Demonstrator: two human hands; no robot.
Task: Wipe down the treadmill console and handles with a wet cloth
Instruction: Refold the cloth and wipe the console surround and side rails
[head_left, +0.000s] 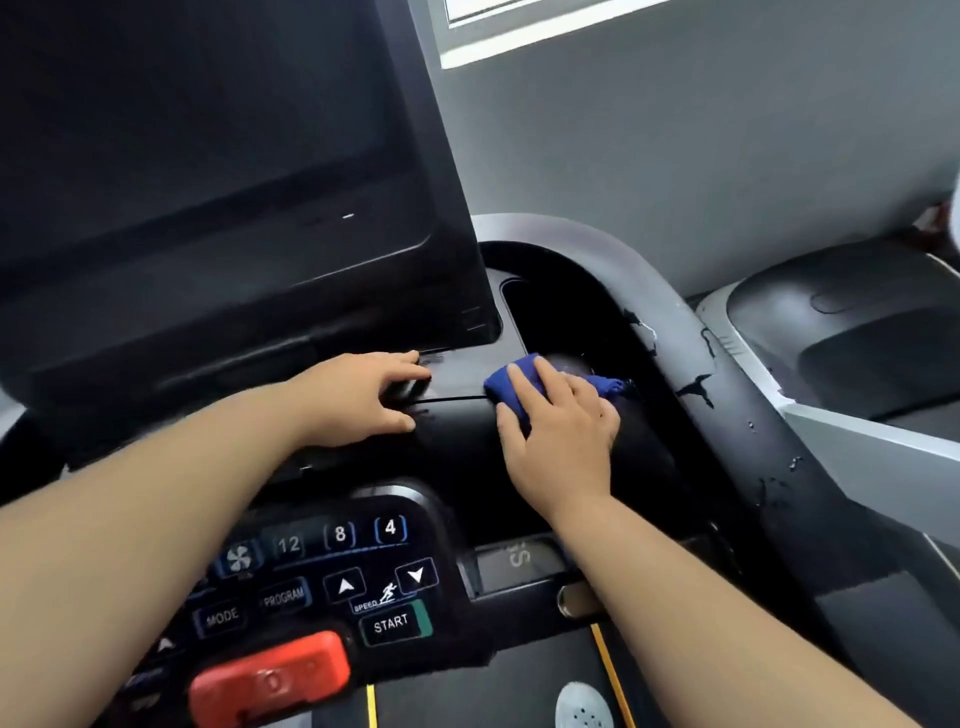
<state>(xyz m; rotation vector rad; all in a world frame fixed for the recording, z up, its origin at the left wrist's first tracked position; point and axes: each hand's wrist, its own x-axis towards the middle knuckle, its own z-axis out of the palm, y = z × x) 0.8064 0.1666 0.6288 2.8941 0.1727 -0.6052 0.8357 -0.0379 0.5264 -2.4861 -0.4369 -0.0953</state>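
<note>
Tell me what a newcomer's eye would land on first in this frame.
The blue cloth at centre right stands out against the black console, pressed flat under the right hand. Just left of it, the left hand rests on the console below the big dark screen. At the bottom left, the red stop button is the brightest thing in view.

Bunched blue cloth (506, 382) lies on the black treadmill console (457, 415).
</note>
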